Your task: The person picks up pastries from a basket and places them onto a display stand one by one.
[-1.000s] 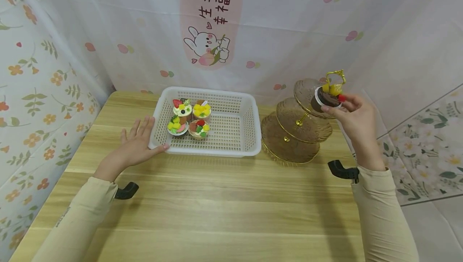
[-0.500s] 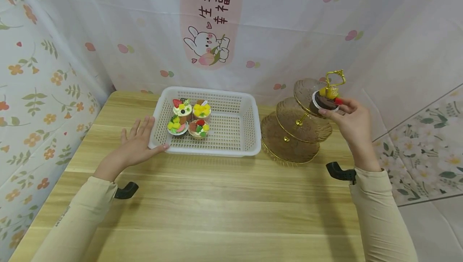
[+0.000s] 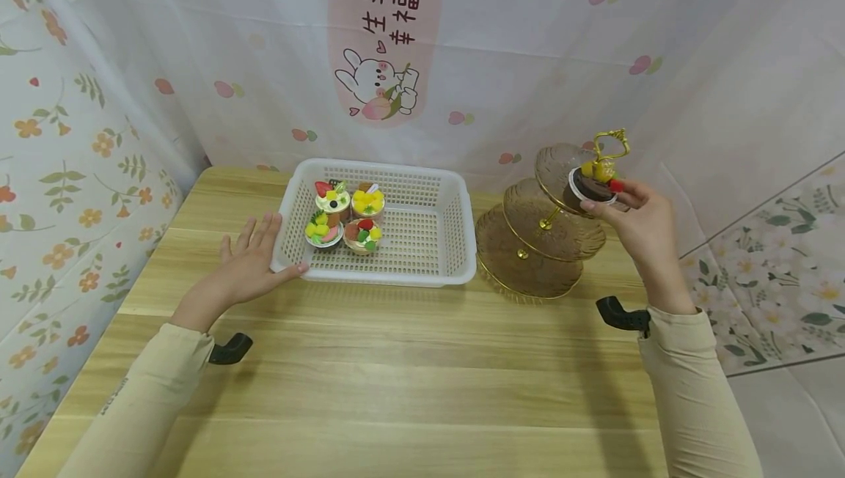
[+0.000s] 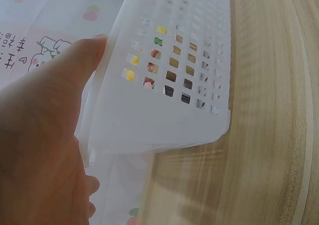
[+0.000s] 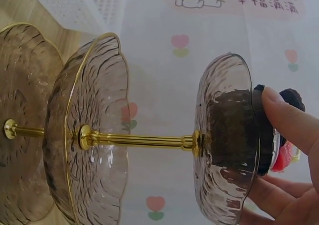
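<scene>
The basket (image 3: 389,278) is white, grid-patterned; the stand (image 3: 535,276) brown-tinted, gold-rimmed; the sleeves (image 3: 693,390) beige. The chocolate cupcake (image 3: 593,188) shows brown, yellow and red, its lower part apparently near-black.

My wood table (image 3: 409,368) backs onto a bunny-print cloth (image 3: 488,60), with a flowery drape (image 3: 72,177) to my left.

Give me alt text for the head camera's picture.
The right hand grips a dark brown cupcake at the top of a three-tier, gold-rimmed, see-through stand. The left hand touches a white plastic basket holding four fruit-topped cupcakes.
</scene>
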Tool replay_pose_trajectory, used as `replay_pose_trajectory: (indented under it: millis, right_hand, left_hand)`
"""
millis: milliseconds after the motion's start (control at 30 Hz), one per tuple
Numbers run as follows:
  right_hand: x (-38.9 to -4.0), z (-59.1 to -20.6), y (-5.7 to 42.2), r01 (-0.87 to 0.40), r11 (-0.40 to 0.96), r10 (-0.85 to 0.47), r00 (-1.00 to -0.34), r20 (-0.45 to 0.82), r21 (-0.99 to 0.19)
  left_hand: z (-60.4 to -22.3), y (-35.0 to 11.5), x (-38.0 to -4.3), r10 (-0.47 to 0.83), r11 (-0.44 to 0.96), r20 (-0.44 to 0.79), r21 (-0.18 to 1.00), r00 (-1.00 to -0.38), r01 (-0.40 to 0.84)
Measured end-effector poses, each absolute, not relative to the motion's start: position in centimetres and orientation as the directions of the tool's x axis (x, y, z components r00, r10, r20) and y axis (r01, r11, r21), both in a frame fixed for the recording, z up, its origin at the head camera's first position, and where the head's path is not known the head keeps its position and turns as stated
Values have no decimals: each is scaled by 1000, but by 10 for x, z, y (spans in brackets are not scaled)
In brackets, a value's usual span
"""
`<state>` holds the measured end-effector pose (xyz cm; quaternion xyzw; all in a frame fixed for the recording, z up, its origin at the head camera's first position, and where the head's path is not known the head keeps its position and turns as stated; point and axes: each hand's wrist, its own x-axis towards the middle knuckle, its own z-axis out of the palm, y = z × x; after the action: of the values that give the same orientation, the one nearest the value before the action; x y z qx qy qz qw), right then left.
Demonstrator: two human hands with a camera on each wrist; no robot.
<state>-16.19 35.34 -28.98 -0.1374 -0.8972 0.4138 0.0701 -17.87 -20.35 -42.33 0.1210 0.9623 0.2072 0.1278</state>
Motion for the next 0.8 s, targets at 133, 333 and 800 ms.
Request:
replay_pose_trajectory:
  millis: [133,333,800]
  right_hand:
    - [-161,-289,354,192,642,290,-957,3,-742]
    - [-161,-287,355,201,685,279,-960,-3,-700]
    - [-130,-242,337,99,577,466,-855,227,-810]
  left_hand:
    - [-423,-204,-178,284,883,-195,435,-939,177]
    - [-423,-204,-177,281,882,-192,439,-940,174]
    - [-427,-204,-179,278,885,-196,433,-940,171]
